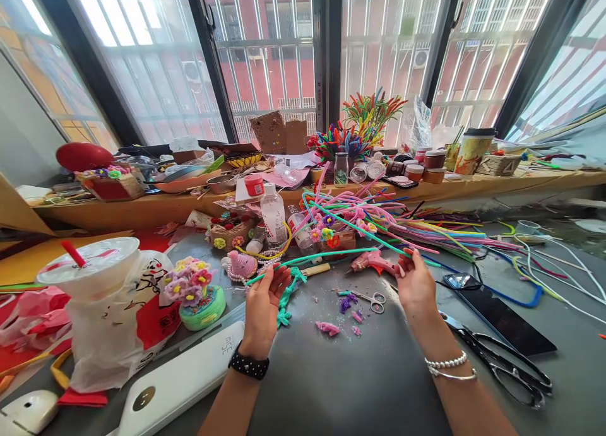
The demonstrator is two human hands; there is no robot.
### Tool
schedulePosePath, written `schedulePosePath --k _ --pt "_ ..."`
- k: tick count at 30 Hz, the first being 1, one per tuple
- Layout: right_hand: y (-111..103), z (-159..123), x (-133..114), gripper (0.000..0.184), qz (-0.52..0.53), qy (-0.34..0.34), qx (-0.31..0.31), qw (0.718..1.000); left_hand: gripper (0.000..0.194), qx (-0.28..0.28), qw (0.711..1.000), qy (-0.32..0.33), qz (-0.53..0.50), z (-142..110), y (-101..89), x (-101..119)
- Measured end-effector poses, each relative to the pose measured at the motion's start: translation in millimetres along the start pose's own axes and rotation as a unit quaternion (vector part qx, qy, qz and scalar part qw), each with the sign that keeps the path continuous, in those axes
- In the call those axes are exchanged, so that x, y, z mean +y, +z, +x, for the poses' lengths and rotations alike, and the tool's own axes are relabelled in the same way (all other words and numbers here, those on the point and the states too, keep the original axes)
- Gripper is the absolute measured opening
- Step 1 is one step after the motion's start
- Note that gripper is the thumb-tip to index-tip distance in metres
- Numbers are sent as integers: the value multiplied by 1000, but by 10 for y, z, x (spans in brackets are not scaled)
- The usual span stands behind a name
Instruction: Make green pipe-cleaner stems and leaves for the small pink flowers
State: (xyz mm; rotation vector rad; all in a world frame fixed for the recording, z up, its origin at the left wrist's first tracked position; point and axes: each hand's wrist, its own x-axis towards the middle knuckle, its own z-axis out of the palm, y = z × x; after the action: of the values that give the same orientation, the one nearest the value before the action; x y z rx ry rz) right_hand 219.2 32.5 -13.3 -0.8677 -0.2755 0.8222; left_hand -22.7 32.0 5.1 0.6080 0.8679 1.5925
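My left hand (266, 300) is closed around a teal pipe cleaner (326, 255), which runs to the right above the table. A teal pipe cleaner also passes through the pinched fingers of my right hand (416, 281), slanting up to the left over the pile; whether both lengths are one piece I cannot tell. Beside my left hand lie twisted teal pipe cleaner pieces (286, 300). A pink glue gun (374, 262) rests just left of my right hand. Small scissors (376, 302) and pink and purple scraps (327, 328) lie between my hands.
Loose pipe cleaners (426, 231) spread across the back right. Large black scissors (509, 366) and a phone (506, 316) lie right of my right arm. A white power bank (182, 376), flower ornament (201, 306) and bagged cup (101, 310) stand or lie at left. A cluttered ledge (184, 199) runs behind.
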Motion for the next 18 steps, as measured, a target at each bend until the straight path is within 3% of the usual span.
schedulePosePath --k 4,11,15,18 --pt "-72 99 -55 16 17 -15 43 999 8 -2 1000 -11 -16 16 -12 -24" --pt "5 -12 -19 14 24 -5 18 1000 3 -63 995 -61 37 -25 17 -48" --pt "50 -68 5 13 26 2 10 1000 33 -131 983 -67 108 -79 35 -57" --pt "76 -103 8 13 25 10 6 1000 36 -159 981 -41 106 -94 41 -49"
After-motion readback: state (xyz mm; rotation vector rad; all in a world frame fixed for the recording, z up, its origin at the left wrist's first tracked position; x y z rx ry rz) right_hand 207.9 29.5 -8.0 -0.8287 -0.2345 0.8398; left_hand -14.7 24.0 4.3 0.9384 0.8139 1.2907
